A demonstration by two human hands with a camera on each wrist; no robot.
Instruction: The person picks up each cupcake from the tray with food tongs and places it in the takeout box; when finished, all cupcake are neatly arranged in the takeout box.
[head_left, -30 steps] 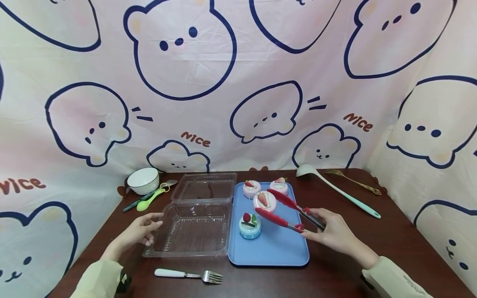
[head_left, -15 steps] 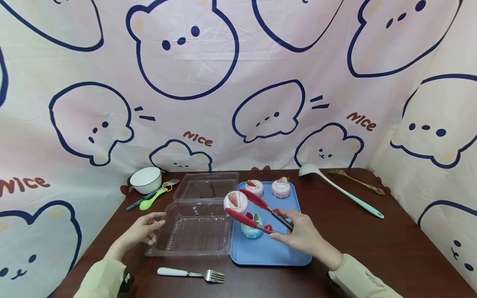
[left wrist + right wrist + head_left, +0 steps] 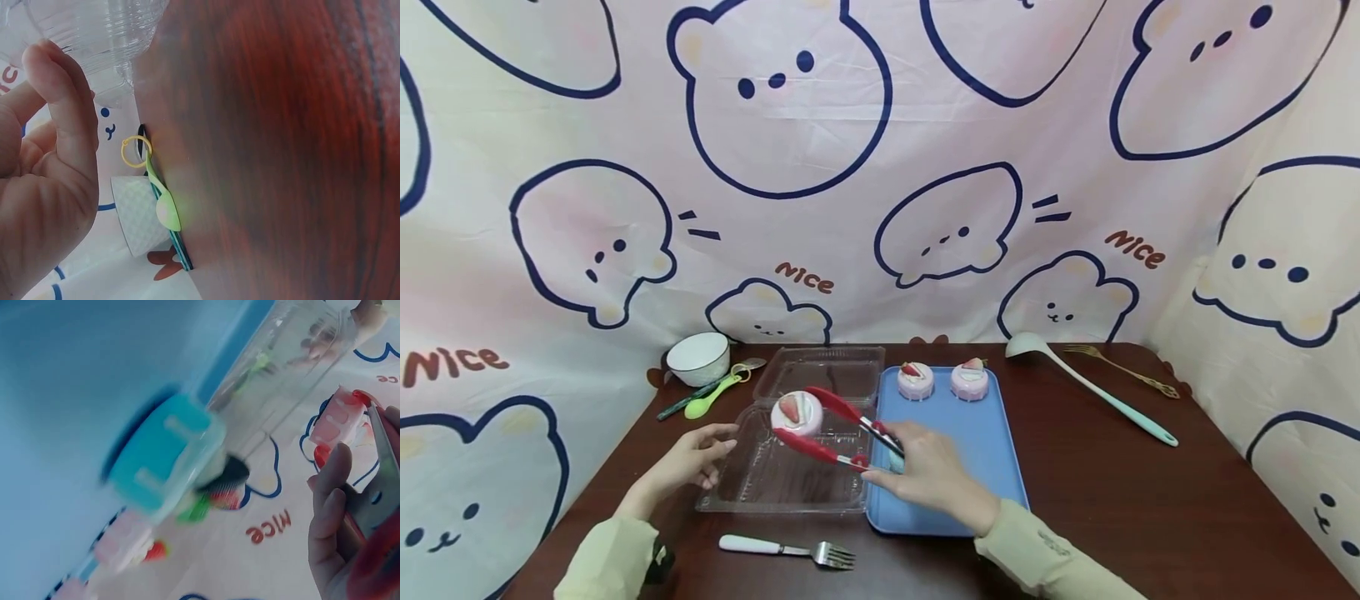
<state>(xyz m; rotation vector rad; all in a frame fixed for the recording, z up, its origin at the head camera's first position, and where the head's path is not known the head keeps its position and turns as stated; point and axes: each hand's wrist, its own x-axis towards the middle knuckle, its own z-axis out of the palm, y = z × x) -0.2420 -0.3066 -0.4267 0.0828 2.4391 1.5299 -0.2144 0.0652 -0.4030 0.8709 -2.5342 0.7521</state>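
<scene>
My right hand (image 3: 928,471) grips red-tipped tongs (image 3: 811,447), whose tips hold a pink toy cake (image 3: 797,414) with a strawberry on top. The cake hangs over the clear plastic container (image 3: 790,475), which lies with its lid folded back. At the container's left rim is my left hand (image 3: 688,462), fingers loosely bent, a fingertip against the clear plastic in the left wrist view. Two more pink cakes (image 3: 916,382) stand at the back of the blue tray (image 3: 988,483). A blue cake (image 3: 162,450) on the tray is mostly hidden behind my right hand in the head view.
A white bowl (image 3: 698,360), a green measuring spoon (image 3: 707,402) and a dark slim utensil lie back left. In front lies a white-handled fork (image 3: 790,550). A ladle (image 3: 1097,392) and a gold fork (image 3: 1123,372) lie on the right. A patterned cloth hangs behind the table.
My right hand has carried the tongs and pink cake leftward, from over the blue tray to over the clear container. My left hand has stayed by the container's rim.
</scene>
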